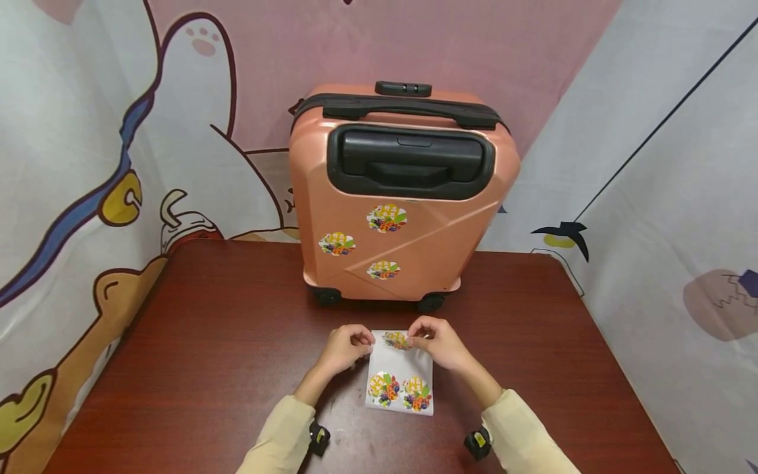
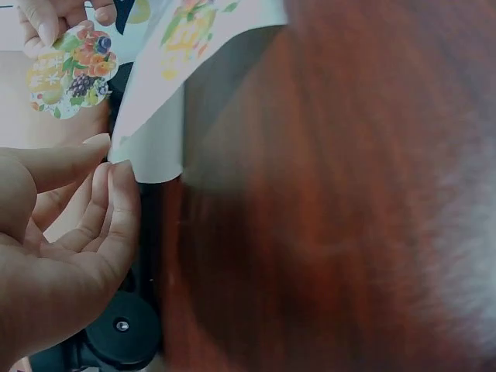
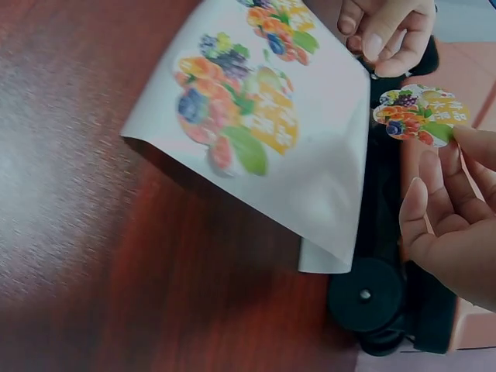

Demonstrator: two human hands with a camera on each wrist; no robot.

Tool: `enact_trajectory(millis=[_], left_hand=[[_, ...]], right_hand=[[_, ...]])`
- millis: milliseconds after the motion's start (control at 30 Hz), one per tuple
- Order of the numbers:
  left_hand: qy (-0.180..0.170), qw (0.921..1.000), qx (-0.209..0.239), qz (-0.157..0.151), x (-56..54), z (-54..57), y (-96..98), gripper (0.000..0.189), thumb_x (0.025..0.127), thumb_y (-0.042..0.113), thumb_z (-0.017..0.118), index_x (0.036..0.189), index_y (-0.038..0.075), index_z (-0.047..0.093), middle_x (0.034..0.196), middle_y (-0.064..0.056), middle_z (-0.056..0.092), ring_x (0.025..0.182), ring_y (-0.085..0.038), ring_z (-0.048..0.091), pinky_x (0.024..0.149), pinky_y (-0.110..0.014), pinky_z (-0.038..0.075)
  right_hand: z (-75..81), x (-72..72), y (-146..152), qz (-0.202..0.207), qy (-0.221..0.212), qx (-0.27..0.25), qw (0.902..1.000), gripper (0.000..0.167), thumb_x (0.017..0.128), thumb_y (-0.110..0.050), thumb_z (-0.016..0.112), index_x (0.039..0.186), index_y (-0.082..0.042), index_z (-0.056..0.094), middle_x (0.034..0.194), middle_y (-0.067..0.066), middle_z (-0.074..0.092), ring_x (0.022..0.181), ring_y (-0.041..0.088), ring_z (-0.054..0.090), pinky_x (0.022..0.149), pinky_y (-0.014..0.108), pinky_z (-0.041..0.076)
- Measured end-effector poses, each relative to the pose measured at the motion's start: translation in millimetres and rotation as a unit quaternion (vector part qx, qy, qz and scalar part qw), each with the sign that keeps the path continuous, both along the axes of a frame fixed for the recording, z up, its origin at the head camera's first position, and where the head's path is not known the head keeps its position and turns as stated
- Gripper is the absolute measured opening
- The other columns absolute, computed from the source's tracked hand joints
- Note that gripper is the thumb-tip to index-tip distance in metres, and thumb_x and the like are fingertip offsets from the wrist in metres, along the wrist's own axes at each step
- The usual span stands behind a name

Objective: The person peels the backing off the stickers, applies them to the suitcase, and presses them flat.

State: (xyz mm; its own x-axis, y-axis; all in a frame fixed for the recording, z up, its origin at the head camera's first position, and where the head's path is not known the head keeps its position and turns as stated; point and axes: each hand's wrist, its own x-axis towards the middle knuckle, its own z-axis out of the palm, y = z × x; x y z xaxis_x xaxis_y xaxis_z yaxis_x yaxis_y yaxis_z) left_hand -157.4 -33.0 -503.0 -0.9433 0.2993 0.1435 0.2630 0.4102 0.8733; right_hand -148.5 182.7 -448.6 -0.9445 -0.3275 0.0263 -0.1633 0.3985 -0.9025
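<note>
A white sticker sheet (image 1: 398, 363) is held up over the dark red table, two round fruit stickers (image 1: 416, 394) on its near half. At its far left corner, my left hand (image 1: 345, 349) pinches the sheet between thumb and fingers. My right hand (image 1: 439, 342) pinches one loose fruit sticker (image 3: 418, 115) by its edge. In the right wrist view this sticker stands apart from the sheet, beyond its far edge. From the left wrist view, the sheet's edge curls under close to the left fingertips (image 2: 122, 172).
An orange-pink suitcase (image 1: 441, 230) stands upright on the table (image 1: 207, 355) behind the hands. Three fruit stickers (image 1: 386, 218) are on its front, below the black handle recess (image 1: 411, 161). Printed cartoon cloth (image 1: 249, 79) hangs behind and at both sides.
</note>
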Motion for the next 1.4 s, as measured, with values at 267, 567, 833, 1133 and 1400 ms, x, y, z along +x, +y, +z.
enact_trajectory(millis=[267,567,833,1133,1400], left_hand=[[-0.008,0.9997,0.013,-0.020,-6.5,17.7,-0.6,0.014,0.073,-0.002,0.070,0.086,0.001,0.065,0.074,-0.004,0.063,0.065,-0.011,0.057,0.059,-0.022,0.046],[0.009,0.9989,0.046,-0.007,-12.0,35.0,7.3,0.012,0.078,0.005,0.069,0.089,0.003,0.065,0.084,-0.007,0.065,0.073,-0.018,0.062,0.063,-0.023,0.049],[0.032,0.9979,0.056,0.002,-15.8,44.5,13.4,0.005,0.079,0.004,0.068,0.083,0.004,0.065,0.078,-0.004,0.065,0.071,-0.015,0.061,0.064,-0.023,0.049],[0.059,0.9963,0.058,0.022,-21.4,58.6,18.7,0.005,0.078,0.006,0.070,0.077,0.006,0.064,0.072,-0.001,0.064,0.068,-0.012,0.059,0.063,-0.023,0.048],[0.075,0.9948,0.056,0.039,-26.1,72.4,25.1,0.005,0.080,0.008,0.069,0.080,0.007,0.064,0.073,-0.001,0.063,0.067,-0.011,0.058,0.063,-0.023,0.048]], right_hand=[[31.9,1.1,-3,0.003,0.001,-0.005,1.0000,0.004,0.079,0.010,0.061,0.081,0.011,0.057,0.076,0.023,0.059,0.067,0.025,0.057,0.058,0.025,0.045],[14.9,-17.8,4,0.002,0.021,-0.021,0.9996,0.006,0.078,0.004,0.066,0.081,0.002,0.061,0.075,0.009,0.060,0.065,0.012,0.055,0.058,0.024,0.046],[21.3,-21.0,1,-0.011,0.023,-0.025,0.9994,0.005,0.080,0.004,0.065,0.081,0.003,0.060,0.075,0.012,0.058,0.065,0.013,0.053,0.057,0.025,0.046],[30.9,-23.8,3,-0.029,0.090,-0.060,0.9937,0.009,0.076,0.001,0.069,0.078,-0.003,0.061,0.071,0.003,0.059,0.063,0.012,0.053,0.054,0.022,0.044],[39.8,-26.6,0,-0.088,0.073,-0.057,0.9918,0.011,0.074,0.006,0.069,0.079,0.004,0.059,0.073,0.011,0.060,0.065,0.011,0.054,0.059,0.021,0.045]])
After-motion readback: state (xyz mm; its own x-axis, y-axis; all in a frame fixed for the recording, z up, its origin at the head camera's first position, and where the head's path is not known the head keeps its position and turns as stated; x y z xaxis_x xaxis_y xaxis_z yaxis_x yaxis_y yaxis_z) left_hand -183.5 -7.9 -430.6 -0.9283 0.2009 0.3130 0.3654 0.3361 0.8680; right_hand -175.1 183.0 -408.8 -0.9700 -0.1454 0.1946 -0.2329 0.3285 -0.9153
